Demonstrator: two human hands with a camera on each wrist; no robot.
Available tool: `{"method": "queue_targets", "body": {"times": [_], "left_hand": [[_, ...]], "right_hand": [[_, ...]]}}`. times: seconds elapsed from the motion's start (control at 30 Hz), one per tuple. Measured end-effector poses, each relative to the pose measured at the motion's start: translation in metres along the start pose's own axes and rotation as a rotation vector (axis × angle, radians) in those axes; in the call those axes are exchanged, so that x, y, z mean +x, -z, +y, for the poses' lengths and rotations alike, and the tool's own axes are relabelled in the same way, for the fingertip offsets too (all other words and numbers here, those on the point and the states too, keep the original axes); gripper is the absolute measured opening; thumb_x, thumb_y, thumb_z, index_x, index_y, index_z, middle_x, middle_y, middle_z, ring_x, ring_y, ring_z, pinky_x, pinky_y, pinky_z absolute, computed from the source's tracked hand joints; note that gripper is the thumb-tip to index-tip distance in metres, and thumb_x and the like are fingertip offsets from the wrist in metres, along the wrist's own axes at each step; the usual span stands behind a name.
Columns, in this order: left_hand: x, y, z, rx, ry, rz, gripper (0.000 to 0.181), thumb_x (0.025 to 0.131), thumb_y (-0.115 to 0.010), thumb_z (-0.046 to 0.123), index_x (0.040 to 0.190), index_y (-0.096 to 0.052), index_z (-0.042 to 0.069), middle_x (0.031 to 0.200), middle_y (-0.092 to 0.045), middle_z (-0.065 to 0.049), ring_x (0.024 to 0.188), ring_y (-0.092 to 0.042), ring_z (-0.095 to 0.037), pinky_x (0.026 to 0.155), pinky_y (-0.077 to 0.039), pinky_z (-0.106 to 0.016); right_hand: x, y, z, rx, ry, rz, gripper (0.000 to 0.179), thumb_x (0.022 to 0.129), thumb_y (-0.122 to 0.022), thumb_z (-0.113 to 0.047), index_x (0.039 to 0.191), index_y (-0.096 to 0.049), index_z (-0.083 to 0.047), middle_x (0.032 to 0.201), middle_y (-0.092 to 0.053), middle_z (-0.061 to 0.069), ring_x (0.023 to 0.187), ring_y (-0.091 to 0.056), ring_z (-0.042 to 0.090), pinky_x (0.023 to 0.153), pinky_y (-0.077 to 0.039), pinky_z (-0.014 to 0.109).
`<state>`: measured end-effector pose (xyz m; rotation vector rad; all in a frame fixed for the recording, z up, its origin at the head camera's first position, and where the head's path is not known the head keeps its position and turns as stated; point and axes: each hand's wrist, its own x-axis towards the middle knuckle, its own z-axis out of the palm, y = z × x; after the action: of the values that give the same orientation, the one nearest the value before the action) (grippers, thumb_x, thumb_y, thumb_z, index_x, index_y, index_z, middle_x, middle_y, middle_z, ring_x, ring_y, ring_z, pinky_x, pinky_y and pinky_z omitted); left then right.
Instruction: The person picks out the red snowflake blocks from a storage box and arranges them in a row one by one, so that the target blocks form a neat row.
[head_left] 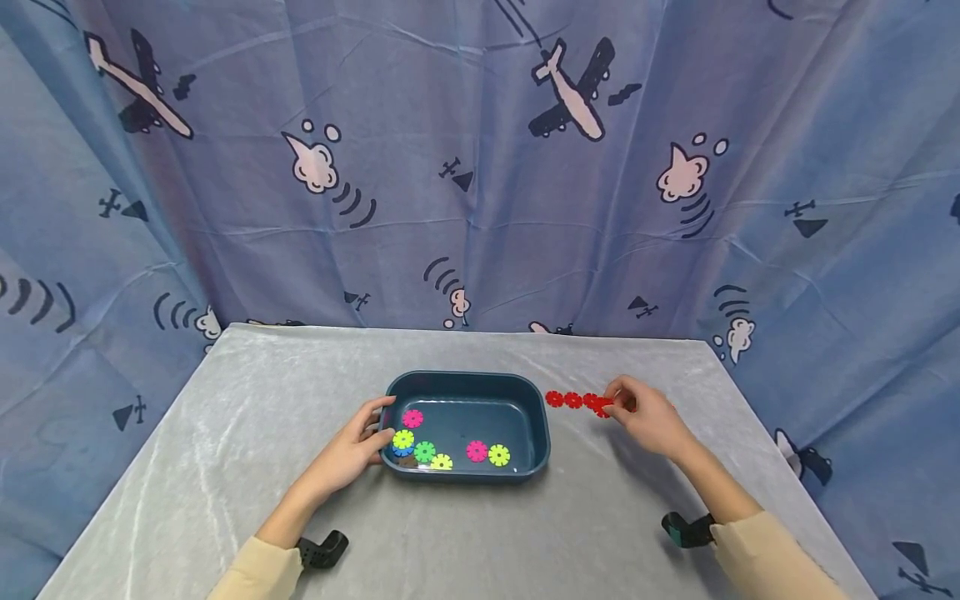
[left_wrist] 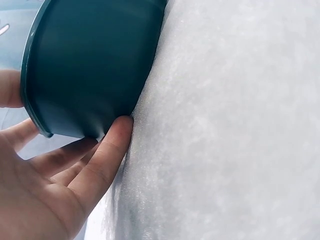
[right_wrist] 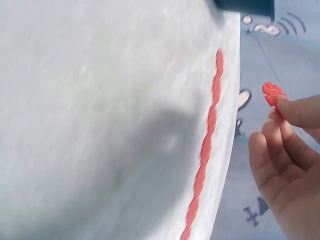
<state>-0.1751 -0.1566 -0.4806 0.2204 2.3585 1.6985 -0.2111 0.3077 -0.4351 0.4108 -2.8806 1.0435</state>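
Note:
A dark teal plastic bin (head_left: 468, 477) stands on the table with several colored notched discs in it, among them a pink disc (head_left: 412, 418) and a green disc (head_left: 424, 452). My left hand (head_left: 352, 446) grips the bin's left side, thumb at the rim and other fingers against the outer wall (left_wrist: 95, 65). To the right of the bin, my right hand (head_left: 648, 417) pinches a red notched disc (right_wrist: 272, 94) between thumb and fingertips. That disc is held above a row of red discs (right_wrist: 206, 145) lying on the table.
A pale grey cloth covers the table (head_left: 525, 542). Behind it and along the sides hangs a blue curtain (head_left: 405, 208) printed with airplanes. Black devices are strapped at both wrists, one a black wrist mount (head_left: 322, 550) on the left.

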Motion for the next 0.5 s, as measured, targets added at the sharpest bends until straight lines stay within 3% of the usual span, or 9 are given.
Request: {"method": "queue_targets", "body": {"times": [0.5], "left_hand": [[-0.001, 0.000, 0.002, 0.008, 0.007, -0.001, 0.053, 0.107, -0.054, 0.020, 0.157, -0.035, 0.018, 0.155, -0.035, -0.029, 0.136, -0.047, -0.043, 0.088, -0.057, -0.045]], "right_hand": [[-0.016, 0.028, 0.044, -0.052, -0.129, 0.109, 0.015, 0.096, -0.064, -0.002, 0.111, -0.061, 0.000, 0.089, -0.061, 0.010, 0.075, -0.054, 0.022, 0.060, -0.045, 0.028]]}}
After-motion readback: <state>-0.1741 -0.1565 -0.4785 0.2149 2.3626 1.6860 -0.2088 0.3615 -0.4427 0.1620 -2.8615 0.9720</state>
